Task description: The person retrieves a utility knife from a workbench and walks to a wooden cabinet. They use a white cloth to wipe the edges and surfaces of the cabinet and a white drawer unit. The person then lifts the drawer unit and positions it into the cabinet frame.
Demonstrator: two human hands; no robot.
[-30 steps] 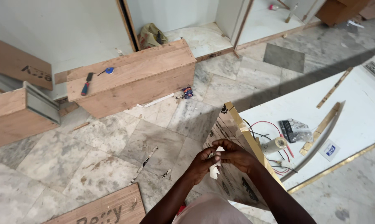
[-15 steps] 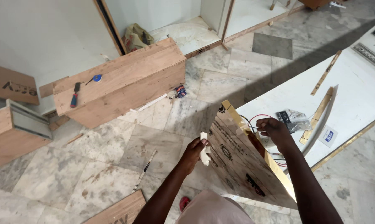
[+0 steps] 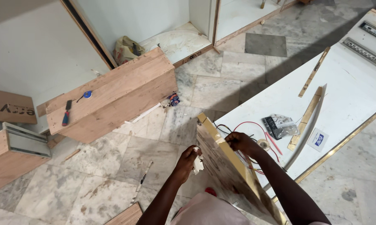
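A plywood panel (image 3: pixel 227 175) with a gold-edged top stands on edge in front of me, leaning against the white board (image 3: pixel 342 79). My left hand (image 3: pixel 190 160) is closed on a crumpled piece of white paper or tape (image 3: pixel 198 165), pressed against the panel's brown face. My right hand (image 3: pixel 240 142) grips the panel's top edge, next to red and black wires (image 3: pixel 248 125) lying on the white board.
A long plywood box (image 3: pixel 113 93) lies on the marble floor with a screwdriver (image 3: pixel 66 112) and a blue tape measure (image 3: pixel 87 94) on it. Gold strips (image 3: pixel 311 79), a curved strip, a tape roll (image 3: pixel 263 144) and a packet (image 3: pixel 279 125) rest on the white board.
My two hands were together in front of me; the right hand has moved to the panel's top edge, and the left hand with the white piece has gone to the panel's face.
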